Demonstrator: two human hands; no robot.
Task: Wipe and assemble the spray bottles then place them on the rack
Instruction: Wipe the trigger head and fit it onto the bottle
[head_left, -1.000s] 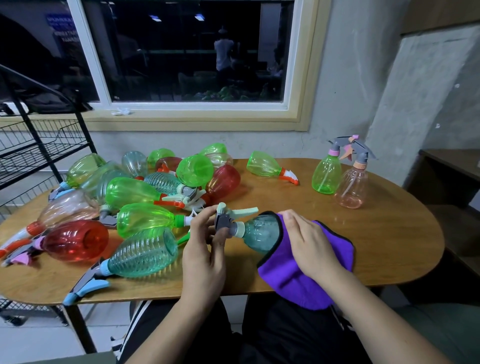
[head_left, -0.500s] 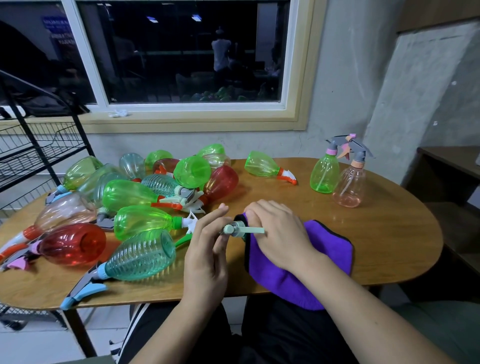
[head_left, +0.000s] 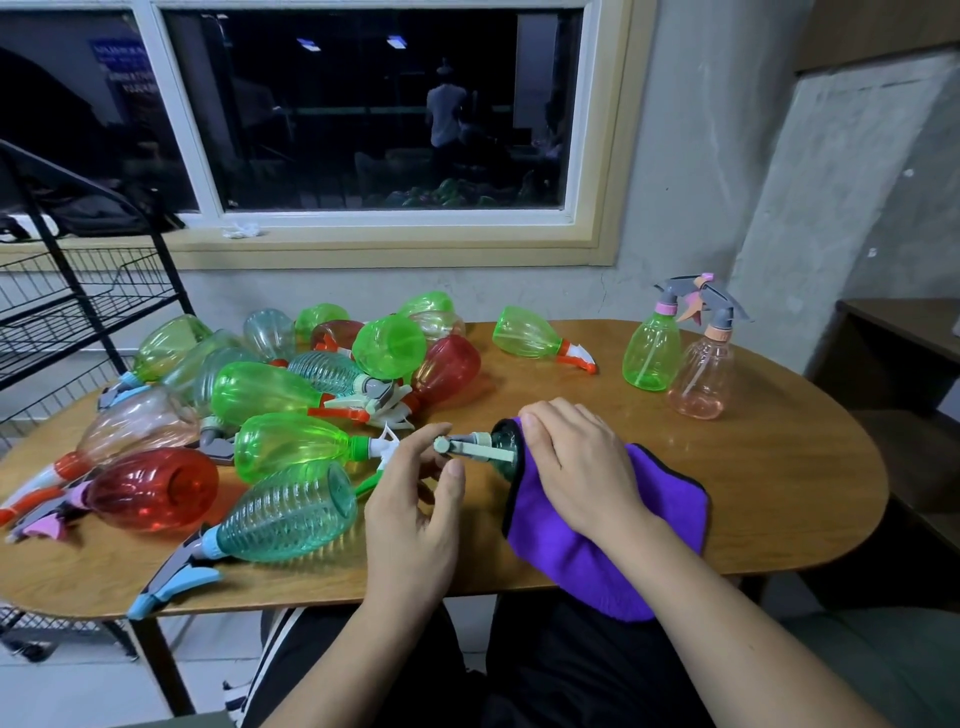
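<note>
Spray bottle (head_left: 501, 448) is pinched at its trigger head (head_left: 467, 447) by the left grip (head_left: 415, 512), and clasped through purple cloth (head_left: 597, 556) by the right grip (head_left: 576, 462).

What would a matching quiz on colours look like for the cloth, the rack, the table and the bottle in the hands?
Things:
1. cloth
2. rack
3. table
4. held bottle

Colours:
a. black
b. teal
c. purple
d. brown wood

Pairs: 1-c, 2-a, 3-d, 4-b.
</note>
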